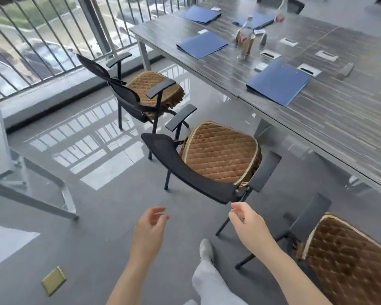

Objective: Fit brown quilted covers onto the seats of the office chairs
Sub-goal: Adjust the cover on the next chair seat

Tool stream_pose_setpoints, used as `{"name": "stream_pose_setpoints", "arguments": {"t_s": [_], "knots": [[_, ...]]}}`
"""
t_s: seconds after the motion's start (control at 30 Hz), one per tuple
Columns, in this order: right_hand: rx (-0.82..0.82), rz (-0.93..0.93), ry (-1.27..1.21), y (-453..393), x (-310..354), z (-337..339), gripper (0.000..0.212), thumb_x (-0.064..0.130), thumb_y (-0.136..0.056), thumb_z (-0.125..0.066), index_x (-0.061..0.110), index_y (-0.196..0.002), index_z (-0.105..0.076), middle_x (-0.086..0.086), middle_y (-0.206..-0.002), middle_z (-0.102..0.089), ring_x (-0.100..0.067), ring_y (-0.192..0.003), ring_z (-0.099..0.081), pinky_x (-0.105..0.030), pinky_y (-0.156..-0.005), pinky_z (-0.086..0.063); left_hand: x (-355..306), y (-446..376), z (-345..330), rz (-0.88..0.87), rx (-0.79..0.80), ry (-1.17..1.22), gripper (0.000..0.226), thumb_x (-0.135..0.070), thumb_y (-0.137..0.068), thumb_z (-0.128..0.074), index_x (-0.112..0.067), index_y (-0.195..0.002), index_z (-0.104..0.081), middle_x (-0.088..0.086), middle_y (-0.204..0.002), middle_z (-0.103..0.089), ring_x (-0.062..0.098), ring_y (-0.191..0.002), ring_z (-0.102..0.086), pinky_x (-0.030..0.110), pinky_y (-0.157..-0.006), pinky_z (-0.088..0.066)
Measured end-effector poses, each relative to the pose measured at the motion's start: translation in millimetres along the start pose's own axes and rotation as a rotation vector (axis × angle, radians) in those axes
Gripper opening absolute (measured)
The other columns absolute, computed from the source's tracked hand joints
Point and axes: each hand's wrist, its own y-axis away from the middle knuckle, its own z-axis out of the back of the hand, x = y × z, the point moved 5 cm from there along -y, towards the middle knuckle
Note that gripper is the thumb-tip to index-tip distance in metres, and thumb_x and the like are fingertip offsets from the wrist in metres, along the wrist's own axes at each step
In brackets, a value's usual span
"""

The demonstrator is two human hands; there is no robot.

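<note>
Three brown quilted covers [220, 150] sit fitted on chairs; both hands' grips, left hand [149, 230] and right hand [249, 225], hang apart, empty.

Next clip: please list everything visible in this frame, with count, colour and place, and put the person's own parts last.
office chairs: three, black mesh, in a row beside the table; the nearest is cut off at the right edge
quilted covers: three, brown, one on each seat
table: one, grey wood-grain, upper right
folders: at least four, blue, flat on the table
bottle: one, clear, standing on the table; blurred
cable ports: several, silver, set into the tabletop
railing: grey bars, at the window, upper left
floor plate: one, brass-coloured, lower left
leg and shoe: pale trousers, pale shoe, bottom centre
left hand: bare, empty, fingers loosely open
right hand: bare, empty, just below the middle chair's backrest
</note>
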Motion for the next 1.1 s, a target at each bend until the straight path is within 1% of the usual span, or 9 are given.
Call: {"name": "stream_pose_setpoints", "arguments": {"t_s": [0.13, 0.23, 0.37, 0.5, 0.57, 0.67, 0.8, 0.9, 1.1], "knots": [[-0.009, -0.046, -0.03, -49, 21, 7, 0.031, 0.028, -0.099, -0.046, 0.022, -0.129, -0.05, 0.008, -0.113, -0.057, -0.012, -0.109, -0.053, -0.023, -0.089, -0.039, -25, -60, -5, 0.0, 0.039, -0.029, 0.022, -0.01, -0.092, -0.059, -0.031, -0.093, -0.062, -0.007, -0.088, -0.074, 0.013, -0.09, -0.068, 0.026, -0.075, -0.048], [-0.016, -0.07, -0.027, -93, 36, 17, 0.034, 0.029, -0.099, -0.045, 0.021, -0.132, -0.049, 0.004, -0.121, -0.059, -0.01, -0.104, -0.052, -0.023, -0.087, -0.04, -42, -107, 2, 0.01, -0.076, 0.001, 0.025, -0.005, -0.09, -0.058, -0.03, -0.09, -0.063, -0.005, -0.086, -0.074, 0.019, -0.09, -0.069, 0.035, -0.084, -0.051], [-0.036, -0.105, -0.003, -150, 57, 36, 0.036, 0.03, -0.1, -0.044, 0.021, -0.135, -0.046, 0.003, -0.129, -0.057, -0.005, -0.086, -0.053, -0.014, -0.068, -0.042, -63, -163, 3, 0.03, -0.093, -0.004, 0.023, -0.005, -0.09, -0.056, -0.026, -0.093, -0.064, -0.001, -0.088, -0.073, 0.023, -0.092, -0.068, 0.042, -0.088, -0.052], [-0.083, -0.151, -0.029, -196, 71, 52, 0.039, 0.032, -0.1, -0.044, 0.02, -0.137, -0.043, 0.007, -0.116, -0.057, -0.011, -0.098, -0.054, -0.025, -0.086, -0.045, -90, -213, -16, 0.006, 0.002, -0.036, 0.017, -0.011, -0.092, -0.059, -0.026, -0.097, -0.065, -0.005, -0.092, -0.072, 0.01, -0.093, -0.066, 0.029, -0.078, -0.049], [-0.104, -0.196, -0.049, -218, 75, 56, 0.039, 0.032, -0.1, -0.043, 0.021, -0.137, -0.042, 0.008, -0.11, -0.054, -0.012, -0.099, -0.054, -0.025, -0.084, -0.046, -101, -242, -32, 0.002, 0.077, -0.08, 0.014, -0.013, -0.093, -0.06, -0.025, -0.1, -0.064, -0.009, -0.093, -0.07, 0.008, -0.094, -0.064, 0.027, -0.077, -0.047], [-0.129, -0.268, -0.073, -247, 74, 58, 0.038, 0.032, -0.1, -0.042, 0.021, -0.137, -0.042, 0.005, -0.119, -0.055, -0.011, -0.098, -0.051, -0.018, -0.074, -0.044, -109, -289, -64, 0.016, 0.198, -0.205, 0.013, -0.018, -0.094, -0.059, -0.025, -0.104, -0.063, -0.013, -0.095, -0.066, 0.01, -0.096, -0.062, 0.026, -0.078, -0.046], [-0.17, -0.395, -0.116, -276, 60, 48, 0.037, 0.032, -0.1, -0.044, 0.021, -0.135, -0.044, 0.0, -0.127, -0.057, -0.01, -0.101, -0.049, -0.025, -0.089, -0.04, -100, -342, -103, 0.04, 0.387, -0.345, 0.017, -0.019, -0.095, -0.054, -0.028, -0.109, -0.059, -0.011, -0.099, -0.065, 0.004, -0.09, -0.061, 0.013, -0.061, -0.039], [-0.195, -0.504, -0.132, -294, 45, 37, 0.037, 0.032, -0.1, -0.044, 0.019, -0.134, -0.046, 0.001, -0.118, -0.059, -0.012, -0.095, -0.052, -0.027, -0.086, -0.039, -88, -380, -126, 0.088, 0.5, -0.42, 0.023, -0.016, -0.094, -0.052, -0.025, -0.114, -0.057, -0.007, -0.106, -0.065, 0.003, -0.088, -0.059, 0.014, -0.059, -0.039], [-0.261, -0.665, -0.17, -321, 18, 19, 0.038, 0.032, -0.099, -0.044, 0.019, -0.134, -0.048, -0.003, -0.13, -0.058, -0.014, -0.098, -0.05, -0.03, -0.085, -0.038, -66, -444, -159, 0.157, 0.643, -0.569, 0.019, -0.018, -0.094, -0.056, -0.021, -0.113, -0.055, -0.005, -0.104, -0.062, 0.006, -0.085, -0.057, 0.022, -0.066, -0.042]]}}
